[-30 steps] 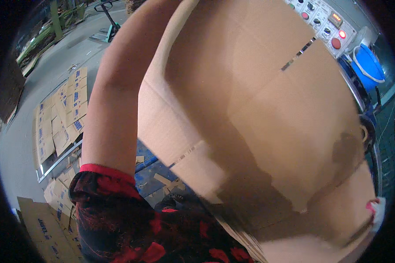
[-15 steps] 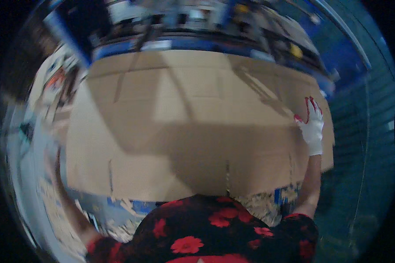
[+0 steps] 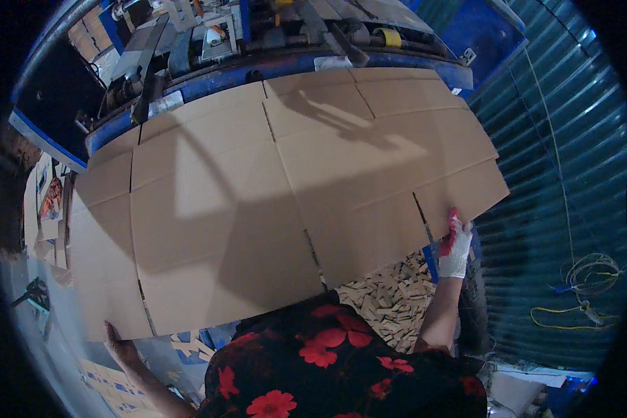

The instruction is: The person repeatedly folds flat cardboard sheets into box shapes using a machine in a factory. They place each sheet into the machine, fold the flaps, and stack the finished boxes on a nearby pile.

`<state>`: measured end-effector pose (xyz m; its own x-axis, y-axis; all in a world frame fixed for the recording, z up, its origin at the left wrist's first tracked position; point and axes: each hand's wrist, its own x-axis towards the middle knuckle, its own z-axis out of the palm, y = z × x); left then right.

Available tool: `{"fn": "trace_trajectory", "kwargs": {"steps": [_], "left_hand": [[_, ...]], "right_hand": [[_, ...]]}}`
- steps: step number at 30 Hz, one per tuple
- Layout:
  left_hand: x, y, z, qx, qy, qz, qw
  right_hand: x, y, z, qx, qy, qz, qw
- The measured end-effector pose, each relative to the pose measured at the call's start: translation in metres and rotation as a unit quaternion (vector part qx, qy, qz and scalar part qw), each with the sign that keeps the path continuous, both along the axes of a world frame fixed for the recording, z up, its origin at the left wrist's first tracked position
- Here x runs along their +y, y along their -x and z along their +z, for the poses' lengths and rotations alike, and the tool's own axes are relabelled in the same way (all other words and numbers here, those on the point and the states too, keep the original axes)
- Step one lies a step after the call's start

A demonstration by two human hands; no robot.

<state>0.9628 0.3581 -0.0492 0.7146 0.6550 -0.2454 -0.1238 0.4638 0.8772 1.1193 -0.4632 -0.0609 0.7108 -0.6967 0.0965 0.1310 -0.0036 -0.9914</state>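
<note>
The near edge of a broad cardboard sheet (image 3: 216, 223) leaves scant room before the flowered shirt (image 3: 320, 355), the bare left hand (image 3: 120, 343) at one corner, its grip impossible to tell, the gloved right hand (image 3: 455, 244) pinching farther along. The far edge meets a blue machine (image 3: 219, 80); half a second earlier, the right hand lay spread on top.

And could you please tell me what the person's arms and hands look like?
The right hand wears a white glove with red fingers; no glove shows on the visible part of the left hand. Forearms are uncovered; the top is black with red flowers.
</note>
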Motion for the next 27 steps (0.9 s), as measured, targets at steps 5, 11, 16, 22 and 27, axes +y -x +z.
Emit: {"fn": "trace_trajectory", "kwargs": {"steps": [5, 11, 16, 22, 27], "left_hand": [[-0.011, -0.005, 0.036, 0.147, -0.335, 0.029, 0.93], [-0.042, -0.015, 0.027, 0.244, -0.476, 0.011, 0.845], [-0.156, -0.052, 0.044, 0.141, -0.431, -0.042, 0.89], [-0.239, -0.111, 0.072, 0.106, -0.845, -0.317, 0.417], [-0.238, -0.123, 0.069, 0.052, -0.886, -0.328, 0.323]], "right_hand": [[0.015, 0.009, 0.041, -0.046, -0.027, -0.047, 0.997], [0.044, 0.023, 0.064, 0.077, 0.217, 0.045, 0.972], [0.073, 0.007, 0.049, 0.054, 0.659, 0.198, 0.723], [0.079, -0.042, 0.028, -0.188, 0.783, 0.189, 0.562], [0.096, -0.041, 0.054, -0.138, 0.794, 0.21, 0.553]]}}
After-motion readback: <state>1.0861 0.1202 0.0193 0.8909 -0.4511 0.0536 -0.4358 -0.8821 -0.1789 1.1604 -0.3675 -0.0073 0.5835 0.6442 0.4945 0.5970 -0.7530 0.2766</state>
